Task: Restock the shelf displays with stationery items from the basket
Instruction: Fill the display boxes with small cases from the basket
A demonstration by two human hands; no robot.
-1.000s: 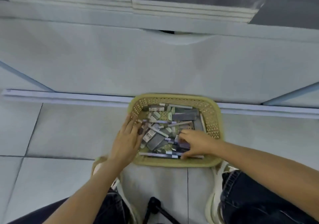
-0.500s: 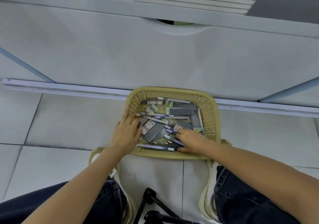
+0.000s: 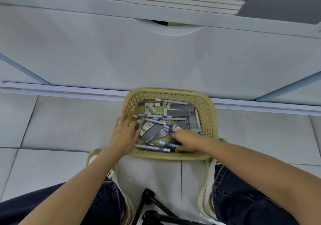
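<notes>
On the tiled floor (image 3: 69,120), against the white shelf base (image 3: 156,59), sits 1 yellow basket (image 3: 156,156) of pens (image 3: 152,115), mostly lying left-right, and grey cases (image 3: 178,112), too jumbled to count; the left hand (image 3: 124,134) rests spread at its left rim, and the right hand (image 3: 187,140) curls round dark pens (image 3: 169,145) by the near wall.

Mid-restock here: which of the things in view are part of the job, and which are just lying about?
Job:
- yellow basket
- pens, flat grey packs and small green items in it
- left hand, flat at its left side
- right hand, curled on pens near its front

Lying about:
- black tripod between the feet
- pale shoes
</notes>
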